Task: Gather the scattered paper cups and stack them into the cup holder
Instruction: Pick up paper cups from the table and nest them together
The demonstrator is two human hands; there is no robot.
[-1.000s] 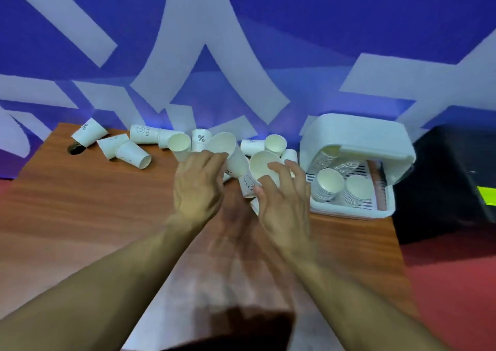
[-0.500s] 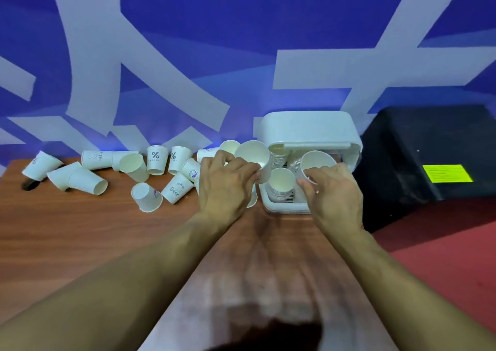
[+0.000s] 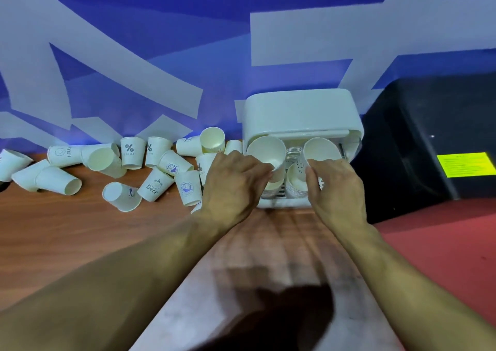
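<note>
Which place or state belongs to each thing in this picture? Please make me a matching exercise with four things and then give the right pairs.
Things
1. cup in the left hand
2. Bear cup
3. yellow label
4. holder

Places or states
A. on the black box
B. lying on its side on the table
C. white, at the table's right end
D. held over the holder

Pairs: 1-D, 2-B, 3-A, 4-C
</note>
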